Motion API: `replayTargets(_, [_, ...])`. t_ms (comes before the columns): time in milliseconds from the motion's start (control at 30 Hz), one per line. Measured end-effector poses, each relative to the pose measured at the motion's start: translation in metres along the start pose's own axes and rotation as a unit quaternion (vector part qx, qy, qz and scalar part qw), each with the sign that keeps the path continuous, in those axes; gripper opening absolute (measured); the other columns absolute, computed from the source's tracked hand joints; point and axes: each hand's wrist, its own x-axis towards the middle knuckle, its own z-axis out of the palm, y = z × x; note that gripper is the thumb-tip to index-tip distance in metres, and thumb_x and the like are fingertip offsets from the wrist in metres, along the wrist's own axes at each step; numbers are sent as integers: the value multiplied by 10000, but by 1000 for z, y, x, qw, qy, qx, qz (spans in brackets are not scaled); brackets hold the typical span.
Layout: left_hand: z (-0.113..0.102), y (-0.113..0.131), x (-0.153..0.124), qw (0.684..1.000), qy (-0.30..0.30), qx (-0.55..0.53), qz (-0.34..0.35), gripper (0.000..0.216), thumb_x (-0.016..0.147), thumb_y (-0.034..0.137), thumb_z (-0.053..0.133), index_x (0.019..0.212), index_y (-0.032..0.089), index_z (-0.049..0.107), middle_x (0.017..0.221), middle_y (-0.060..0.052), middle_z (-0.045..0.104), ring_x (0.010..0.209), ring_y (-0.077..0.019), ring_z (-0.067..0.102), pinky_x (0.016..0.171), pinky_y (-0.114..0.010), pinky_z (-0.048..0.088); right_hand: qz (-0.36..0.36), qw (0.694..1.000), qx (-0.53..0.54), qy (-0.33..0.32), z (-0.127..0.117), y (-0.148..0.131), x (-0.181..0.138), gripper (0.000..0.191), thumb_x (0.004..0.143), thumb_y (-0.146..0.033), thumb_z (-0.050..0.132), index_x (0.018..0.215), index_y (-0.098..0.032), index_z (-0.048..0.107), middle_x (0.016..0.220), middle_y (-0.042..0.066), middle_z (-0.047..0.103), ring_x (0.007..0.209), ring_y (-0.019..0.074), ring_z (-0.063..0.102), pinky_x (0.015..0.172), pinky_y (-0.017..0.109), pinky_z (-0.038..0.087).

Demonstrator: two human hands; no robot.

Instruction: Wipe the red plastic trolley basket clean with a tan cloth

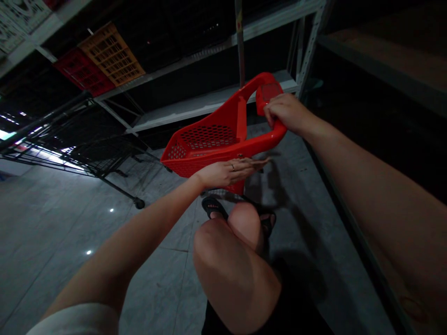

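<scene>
A small red plastic shopping cart with a perforated basket stands in front of my knees. My right hand is closed around the cart's curved handle, close to a squarish red panel. My left hand reaches along the near side of the cart, its fingers stretched out and a ring on one of them. Its palm is turned away from view, and whether it touches the cart is unclear. Past the fingertips there is a thin tan edge, too blurred to name.
Behind the cart runs a grey metal shelf rack bearing a yellow crate and a red crate. At left stands a dark wire cart with casters. A low shelf edge borders the floor at right.
</scene>
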Motion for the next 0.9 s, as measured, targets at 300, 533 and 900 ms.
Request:
replayTargets(300, [-51,3,12,997,48,-17,50,527,1124,162,461,1623,311,540,1716,35,520,1625,-186,427,1385,-374,385,-40,998,46,5,-5,-12,-3,541,998,-165,443,474,-282,511,553,33,565,670,184,560,785,374,458])
replayTargets(533, [-4,-11,2,998,28,54,29,559,1114,127,400,1652,237,505,1727,-41,513,1659,-203,368,1390,-412,361,-36,997,61,9,-5,-8,-2,569,1070,-289,454,506,-273,528,560,28,541,644,172,547,774,372,450])
replayTargets(900, [-7,-18,-5,984,-49,146,90,559,1143,147,411,1700,120,416,1763,-76,453,1683,-212,320,1389,-345,333,-57,995,85,-1,-6,-3,-2,470,976,-239,494,511,-267,548,554,38,583,684,181,588,804,347,451])
